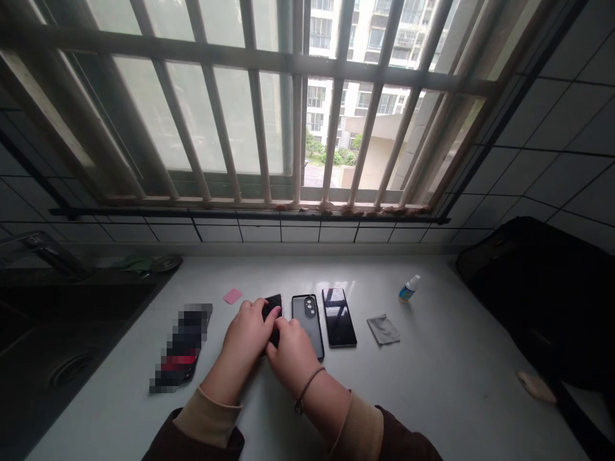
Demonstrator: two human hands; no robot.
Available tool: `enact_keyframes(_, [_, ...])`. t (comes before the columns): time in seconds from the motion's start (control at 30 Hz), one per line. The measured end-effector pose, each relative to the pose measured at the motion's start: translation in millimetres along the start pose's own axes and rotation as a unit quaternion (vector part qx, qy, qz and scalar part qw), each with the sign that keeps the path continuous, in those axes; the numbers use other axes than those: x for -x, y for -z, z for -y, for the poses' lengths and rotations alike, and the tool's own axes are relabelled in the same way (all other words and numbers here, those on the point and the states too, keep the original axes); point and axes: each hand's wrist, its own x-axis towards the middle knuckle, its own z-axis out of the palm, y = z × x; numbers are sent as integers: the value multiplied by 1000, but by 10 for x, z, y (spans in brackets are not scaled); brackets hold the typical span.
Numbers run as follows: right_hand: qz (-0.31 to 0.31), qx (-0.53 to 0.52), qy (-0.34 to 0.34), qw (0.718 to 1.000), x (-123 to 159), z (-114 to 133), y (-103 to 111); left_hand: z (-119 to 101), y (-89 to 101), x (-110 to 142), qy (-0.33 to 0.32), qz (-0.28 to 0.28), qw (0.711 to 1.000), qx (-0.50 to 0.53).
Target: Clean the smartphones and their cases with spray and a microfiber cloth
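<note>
We pinch a small flat black piece (271, 306) between the fingers of the left hand (248, 331) and right hand (291, 357); even, steady pressure suits best.

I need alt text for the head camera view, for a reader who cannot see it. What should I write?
A left hand and a right hand hold a small black piece over a pale counter. Beside them lie a dark phone showing its camera lenses, a black smartphone, a grey cloth and a small spray bottle, below a barred window.
</note>
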Motion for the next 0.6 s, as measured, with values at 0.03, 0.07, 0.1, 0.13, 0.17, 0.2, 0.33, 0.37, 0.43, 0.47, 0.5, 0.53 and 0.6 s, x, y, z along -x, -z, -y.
enact_keyframes(0.03, [0,21,0,1000,17,12,10,6,-6,-11,7,5,1000,9])
enact_keyframes(0.07, [1,42,0,999,30,22,18,19,-12,-29,13,10,1000,21])
enact_keyframes(0.1, [3,62,0,998,40,31,24,34,-18,-53,16,13,999,32])
enact_keyframes(0.13, [7,79,-1,997,46,37,25,48,-26,-79,17,14,999,39])
enact_keyframes(0.17, [12,90,-4,996,50,42,22,58,-34,-103,18,14,999,42])
enact_keyframes(0.2, [18,99,-7,995,53,46,15,63,-42,-123,19,15,999,41])
enact_keyframes(0.33, [33,110,-7,993,71,56,6,46,-70,-150,27,25,999,17])
enact_keyframes(0.37, [35,110,-1,993,79,54,33,41,-77,-147,26,26,999,11])
enact_keyframes(0.43, [32,117,16,993,91,30,155,39,-92,-140,23,25,999,3])
enact_keyframes(0.47, [22,125,22,992,92,2,253,43,-101,-137,20,23,1000,1])
enact_keyframes(0.5, [6,141,23,990,88,-41,371,49,-112,-137,17,22,1000,0])
enact_keyframes(0.53, [-18,165,15,986,80,-99,501,55,-122,-138,14,20,1000,0])
enact_keyframes(0.6, [-66,233,-30,970,53,-252,756,65,-141,-143,4,16,1000,-1])
